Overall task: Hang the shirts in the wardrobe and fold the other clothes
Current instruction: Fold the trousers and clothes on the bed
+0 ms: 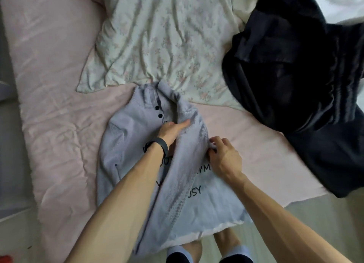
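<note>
Lilac knit sweater (128,136) lies front-up on the pink bed sheet (59,105), collar away from me and hem hanging over the near edge of the bed. Two dark buttons (158,111) show at the neck. Black print on the chest is partly covered by a fold; I can read "I'M" and "USY".

Left hand (171,129) lies flat on the sweater's upper chest just below the buttons, fingers straight and together, pressing the cloth. There is a black wristband (157,146) on that wrist. Right hand (224,156) is at the sweater's right edge, fingers curled and pinching a bunch of the knit there. Both forearms reach in from the bottom of the view, across the sweater's lower half.

A floral white pillow (157,36) lies just beyond the collar, touching it. A dark garment heap (295,85) is on the right side of the bed, apart from the sweater and partly over the pillow's right side. My view also catches blue slippers (177,251) on the floor below the hem.
</note>
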